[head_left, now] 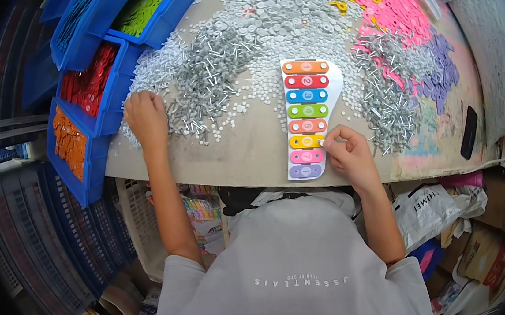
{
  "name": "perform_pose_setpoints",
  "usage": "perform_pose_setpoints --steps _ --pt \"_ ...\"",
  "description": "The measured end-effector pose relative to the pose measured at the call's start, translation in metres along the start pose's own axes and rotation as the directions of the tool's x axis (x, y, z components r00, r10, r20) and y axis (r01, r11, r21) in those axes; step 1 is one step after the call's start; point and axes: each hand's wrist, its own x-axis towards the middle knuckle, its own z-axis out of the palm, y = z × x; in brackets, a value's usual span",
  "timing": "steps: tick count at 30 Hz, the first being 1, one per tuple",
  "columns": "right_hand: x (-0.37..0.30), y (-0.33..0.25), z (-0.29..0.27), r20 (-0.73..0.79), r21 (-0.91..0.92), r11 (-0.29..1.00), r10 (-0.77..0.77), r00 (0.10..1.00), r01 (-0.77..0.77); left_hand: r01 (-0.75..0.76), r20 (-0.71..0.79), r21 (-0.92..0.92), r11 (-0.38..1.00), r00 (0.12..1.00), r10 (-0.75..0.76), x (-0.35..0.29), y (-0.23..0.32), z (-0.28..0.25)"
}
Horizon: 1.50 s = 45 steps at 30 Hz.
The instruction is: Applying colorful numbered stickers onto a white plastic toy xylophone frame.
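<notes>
A toy xylophone (332, 87) with a white base and a column of coloured bars lies near the table's front edge. White round caps sit on both ends of the upper bars. At the right end of the yellow bar (304, 142), my right hand (348, 152) pinches a small white cap (322, 143). The left end of that bar shows a bare hole. Below it, the pink bar (305, 157) and the purple bar (305, 171) have no caps. My left hand (145, 116) is at the heap of small white pieces (160, 66), its fingers curled down and their tips hidden.
Blue bins (109, 114) at the left hold red, orange, green and blue bars. Metal pins (212, 69) and white washers (286, 9) are heaped across the back. More pins (390, 121), pink bars (400, 10) and purple bars (441, 76) lie right. A black phone-like object (469, 132) lies near the right edge.
</notes>
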Motion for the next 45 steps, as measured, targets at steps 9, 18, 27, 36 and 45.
perform_pose_setpoints --steps 9,18,27,36,45 --pt "0.001 0.003 0.000 -0.076 -0.144 0.989 -0.046 0.996 0.035 0.641 0.637 -0.765 0.055 0.743 0.203 -0.026 0.122 -0.078" --pt "0.005 0.001 0.008 -0.101 -0.210 0.977 0.010 0.995 -0.031 0.880 0.739 -0.434 -0.193 0.470 0.482 -0.056 0.167 -0.065" --pt "0.006 0.001 0.001 -0.047 -0.203 0.979 0.005 0.999 -0.015 0.760 0.749 -0.628 0.167 0.531 0.397 -0.056 0.183 -0.061" --pt "0.012 0.001 0.000 0.042 -0.213 0.977 0.023 0.999 -0.014 0.866 0.748 -0.499 -0.004 0.433 0.504 -0.053 0.180 -0.046" --pt "0.015 0.002 -0.005 0.071 -0.334 0.943 0.027 0.997 -0.001 0.907 0.754 -0.419 -0.047 0.376 0.538 -0.047 0.185 -0.048"
